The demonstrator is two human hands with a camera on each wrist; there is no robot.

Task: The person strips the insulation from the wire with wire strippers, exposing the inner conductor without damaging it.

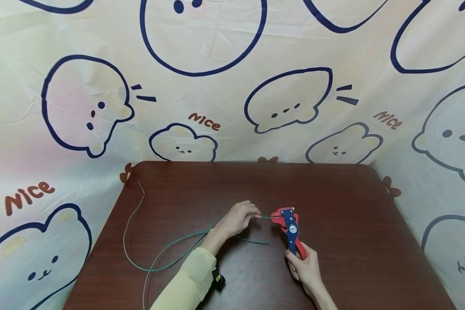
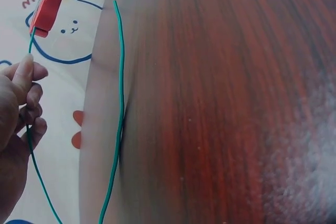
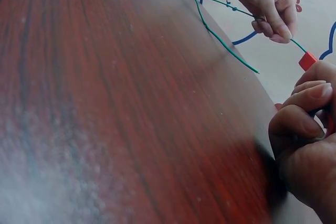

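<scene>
The right hand (image 1: 304, 269) grips the wire stripper (image 1: 290, 230) handles; the left hand (image 1: 238, 219), just beside its head, pinches the green wire (image 1: 166, 252) feeding into it.

A: Head view: where the green wire (image 1: 166, 252) enters the wire stripper (image 1: 290, 228), too small to tell if the head bites it. One wire strand runs off the bottom edge.

B: Stripper handles?

A: Lower ends hidden inside the right hand (image 1: 304, 269). Right wrist view shows only a red corner of the tool; fingers (image 3: 302, 121) cover the rest, hand cropped at the frame edge.

B: Left wrist?

A: Left hand (image 2: 16, 124) cut by the left edge, stripper tip cropped at the top, wire leaves the bottom. Tabletop (image 2: 294, 156) at right is blurred.
</scene>
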